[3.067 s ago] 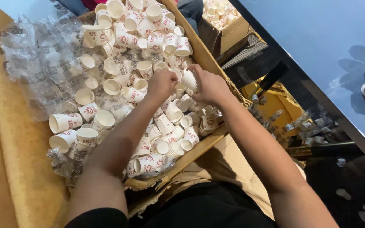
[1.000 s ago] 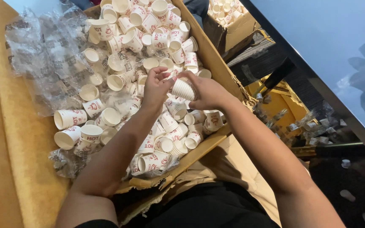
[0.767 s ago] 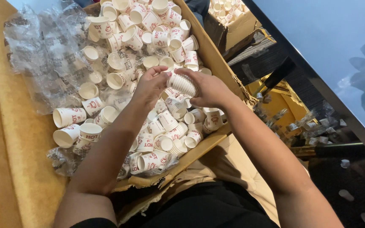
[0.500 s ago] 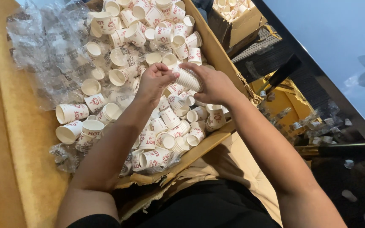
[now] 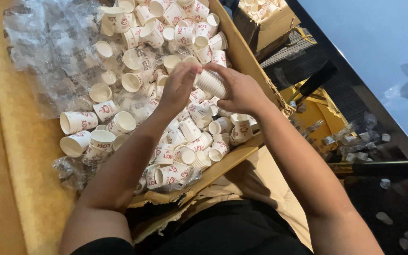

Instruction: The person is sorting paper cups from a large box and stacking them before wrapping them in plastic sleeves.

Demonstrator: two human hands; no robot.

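While loose paper cups [image 5: 166,151] fill the cardboard box [image 5: 242,52], both hands, left [image 5: 178,87] and right [image 5: 239,92], clamp a nested cup stack [image 5: 211,83] between them.

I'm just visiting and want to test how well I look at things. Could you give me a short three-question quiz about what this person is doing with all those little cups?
1. True or false: both hands are on one nested stack of cups.
2. What lies under the loose paper cups at the left of the cardboard tray? A) clear plastic wrap B) a towel C) a metal rack
3. Fill in: past the tray's far right edge stands a smaller cardboard ____ holding more cups.

Key
1. True: the left hand and right hand meet on the stack.
2. A, crumpled clear plastic wrap.
3. Box: the box.
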